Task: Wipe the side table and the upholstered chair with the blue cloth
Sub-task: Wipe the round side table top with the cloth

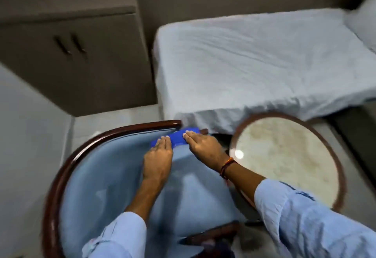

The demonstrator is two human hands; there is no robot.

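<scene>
While both hands lie flat with fingers straight, left hand and right hand press the blue cloth against the upholstered chair backrest, its long axis slanting up-right along the wooden rim. Round side table stands just right.
</scene>
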